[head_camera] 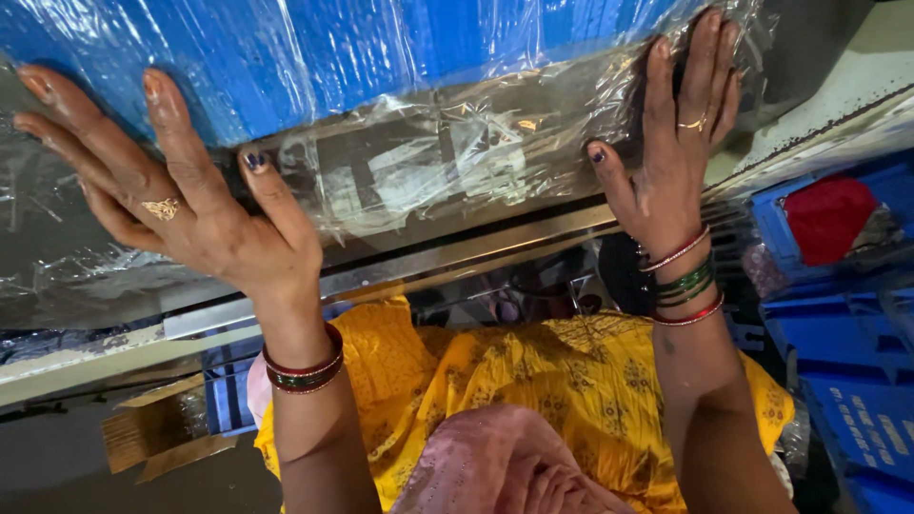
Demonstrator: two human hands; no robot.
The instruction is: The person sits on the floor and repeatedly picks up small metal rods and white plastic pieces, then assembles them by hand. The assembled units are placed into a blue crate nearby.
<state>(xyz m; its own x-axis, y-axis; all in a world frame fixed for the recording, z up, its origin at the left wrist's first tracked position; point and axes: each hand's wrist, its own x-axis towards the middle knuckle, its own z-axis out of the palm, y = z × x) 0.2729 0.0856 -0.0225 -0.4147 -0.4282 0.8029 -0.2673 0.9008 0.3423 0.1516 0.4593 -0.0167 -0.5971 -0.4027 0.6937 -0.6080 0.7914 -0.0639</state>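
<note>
blue package top centre, flat, wrapped in clear crinkled plastic film | cardboard box lower left, brown, open flap | blue crates right edge, pale printed label patches, text not read

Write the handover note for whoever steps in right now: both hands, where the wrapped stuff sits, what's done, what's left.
Left hand: open, palm flat on the clear plastic film.
Right hand: open, flat on the same film at its right end.
Blue panel: under the film, on the table edge.
Done: the film already covers the panel.
Left: the film is wrinkled and loose along the near edge; probably needs smoothing.
Blue crates stand to the right.
</note>
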